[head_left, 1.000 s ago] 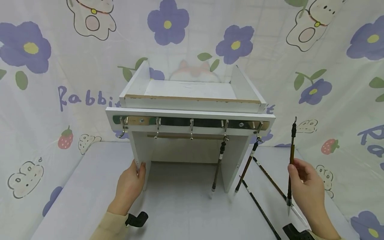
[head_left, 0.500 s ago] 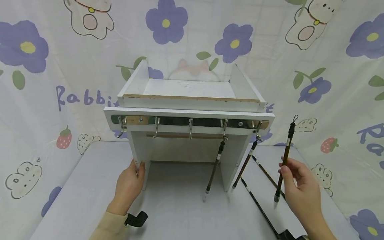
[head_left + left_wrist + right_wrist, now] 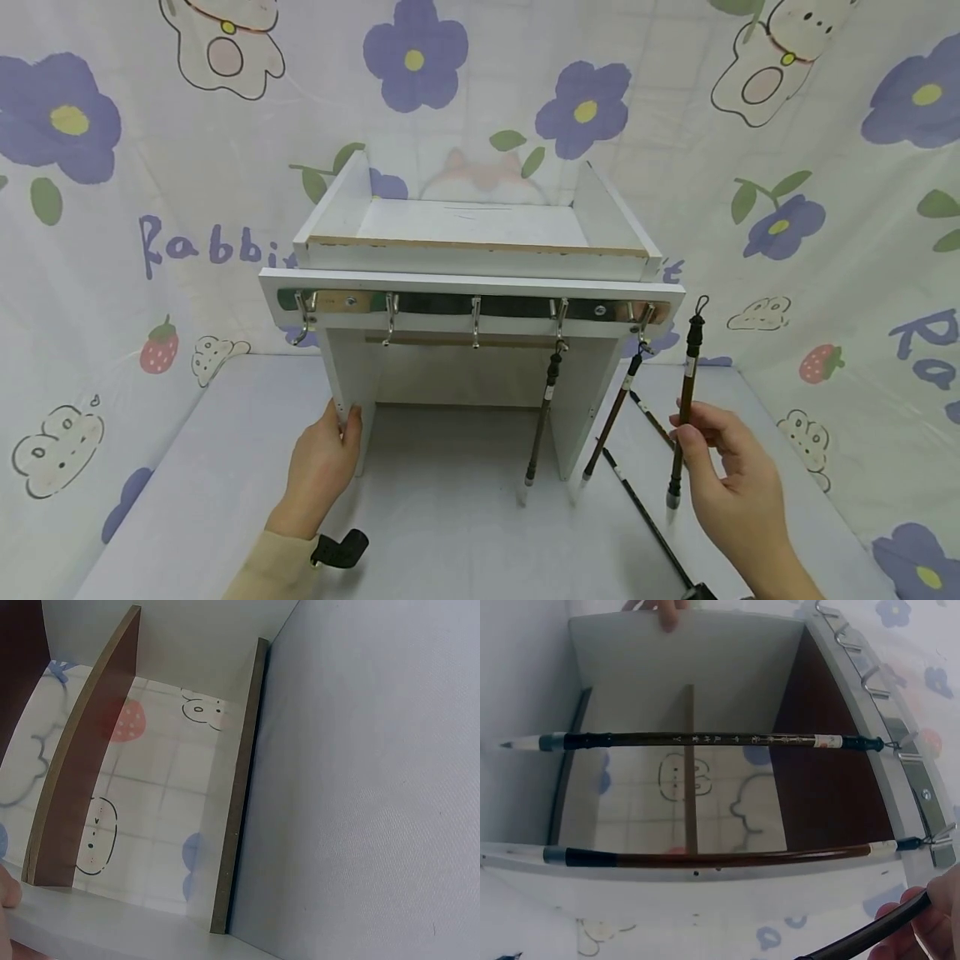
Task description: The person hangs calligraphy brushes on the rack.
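Note:
A white wooden stand (image 3: 472, 262) carries a metal strip with several hooks along its front. My left hand (image 3: 318, 471) grips the stand's left side panel near its lower part. To the right of the stand, my right hand (image 3: 738, 492) pinches a brush (image 3: 686, 392) upright between thumb and fingers, its cord loop at the top and its pale tip down. One dark brush (image 3: 542, 421) hangs from the fourth hook and a reddish-brown brush (image 3: 612, 417) from the rightmost one. In the right wrist view both hanging brushes (image 3: 727, 739) cross in front of the stand's opening.
Two more brushes lie on the white table (image 3: 450, 533) at the right: one (image 3: 648, 517) runs toward the front, the other (image 3: 651, 421) is partly behind the held brush. A patterned cloth (image 3: 480, 75) hangs behind the stand.
My right hand has moved left with its brush, closer to the stand's right end. The held brush tilted and then came nearer upright. My left hand stays on the side panel.

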Motion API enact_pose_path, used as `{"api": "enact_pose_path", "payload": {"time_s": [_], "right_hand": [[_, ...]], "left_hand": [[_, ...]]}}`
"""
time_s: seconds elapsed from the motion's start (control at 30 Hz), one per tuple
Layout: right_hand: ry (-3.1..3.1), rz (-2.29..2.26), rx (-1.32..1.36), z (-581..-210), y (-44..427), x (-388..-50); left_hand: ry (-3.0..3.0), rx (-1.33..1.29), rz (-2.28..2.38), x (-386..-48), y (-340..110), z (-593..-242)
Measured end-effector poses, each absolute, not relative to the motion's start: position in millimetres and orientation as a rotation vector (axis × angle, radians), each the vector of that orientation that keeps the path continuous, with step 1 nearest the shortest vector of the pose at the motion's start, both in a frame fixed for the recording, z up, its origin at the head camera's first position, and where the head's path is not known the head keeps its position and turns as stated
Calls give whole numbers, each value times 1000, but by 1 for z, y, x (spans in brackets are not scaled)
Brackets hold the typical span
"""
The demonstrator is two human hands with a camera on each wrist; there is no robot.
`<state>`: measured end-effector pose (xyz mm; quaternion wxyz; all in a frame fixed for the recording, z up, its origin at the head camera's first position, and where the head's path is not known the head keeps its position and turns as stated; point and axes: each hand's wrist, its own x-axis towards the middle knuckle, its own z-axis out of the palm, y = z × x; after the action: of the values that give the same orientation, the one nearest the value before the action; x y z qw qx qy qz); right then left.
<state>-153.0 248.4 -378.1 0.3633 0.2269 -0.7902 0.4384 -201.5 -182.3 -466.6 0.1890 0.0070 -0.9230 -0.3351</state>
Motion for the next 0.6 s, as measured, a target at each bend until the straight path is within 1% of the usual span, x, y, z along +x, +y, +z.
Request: {"api": "enact_pose_path", "payload": {"time_s": [0.2,0.6], "right_hand": [[-2055,1108,620,-376,238,-151],[-2089,1095,761,-390,217,-152]], "left_hand": [[-2590,15,-942,-201,-182,-467],[-2583,22,-934,-202,-183,-469]]}}
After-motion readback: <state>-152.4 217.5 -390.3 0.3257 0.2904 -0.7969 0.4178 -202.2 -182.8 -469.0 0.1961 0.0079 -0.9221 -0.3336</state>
